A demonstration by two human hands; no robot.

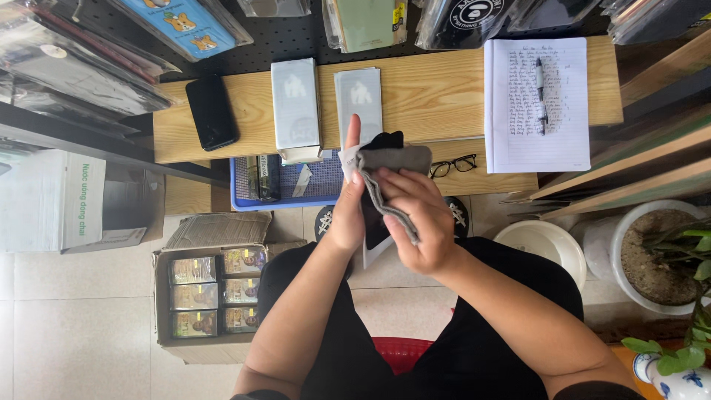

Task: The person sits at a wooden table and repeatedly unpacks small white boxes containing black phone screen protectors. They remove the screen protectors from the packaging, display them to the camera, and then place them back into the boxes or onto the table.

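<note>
**Hands wiping a dark flat thing with a grey cloth above a wooden bench**

Head view: the left hand [348, 207] is upright with its fingers straight and pressed against the back of a dark flat thing [374, 222], holding it on edge; the forefinger points up past its top. The right hand [415, 222] is curled around a grey cloth [392, 167], thumb and fingers closed on it, pressing the cloth against the front of the dark flat thing. The cloth drapes over the top of that thing and hangs down along the right palm. What the dark thing is cannot be told for sure.

Both hands hover just in front of the near edge of the bench [429, 96], above the person's lap. On the bench, directly behind the hands, lie two pale flat boxes [296, 107] side by side. Left of them on the bench rests a black phone [212, 111]. Toward the right end of the bench sits an open notebook [537, 104] with a pen [540, 81] lying on its page. A pair of glasses [453, 165] lies on the lower step of the bench, just right of the hands. A blue tray [311, 185] sits under the bench edge, left of the hands. On the floor further left of the bench stands a cardboard box [207, 296] filled with small packets. A white pot [652, 255] with soil stands at the right of the bench.
</note>
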